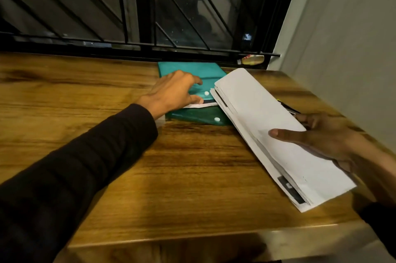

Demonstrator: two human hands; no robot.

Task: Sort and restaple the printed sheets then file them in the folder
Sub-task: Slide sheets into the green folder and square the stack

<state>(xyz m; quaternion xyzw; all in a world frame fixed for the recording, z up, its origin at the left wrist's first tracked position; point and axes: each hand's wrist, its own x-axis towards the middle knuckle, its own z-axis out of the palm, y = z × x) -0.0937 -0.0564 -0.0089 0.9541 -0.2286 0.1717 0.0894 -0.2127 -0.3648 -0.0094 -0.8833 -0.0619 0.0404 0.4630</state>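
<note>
- The thick stack of white printed sheets (276,134) is held tilted above the right part of the bench, its far end reaching over the right edge of the folder, its near end close to the bench's near right corner.
- The right hand (325,138) has the stack in its grip: the thumb lies across the top sheet, the fingers curl under the stack's right edge.
- The teal plastic folder with white snap buttons (192,72) lies flat at the far middle of the bench, just below the window. Its flap is lifted a little, and a strip of white paper with a dark band (205,104) shows in the opening.
- The left hand (173,91), in a dark long sleeve, rests on the folder; its fingers are spread and bent, fingertips on the flap, thumb at the paper strip. Whether it pinches the flap I cannot tell.
- The wooden bench (128,155) has a brown grain top.
- Behind it stands a dark window with black metal bars (137,5); a pale wall (353,37) rises at the right.
</note>
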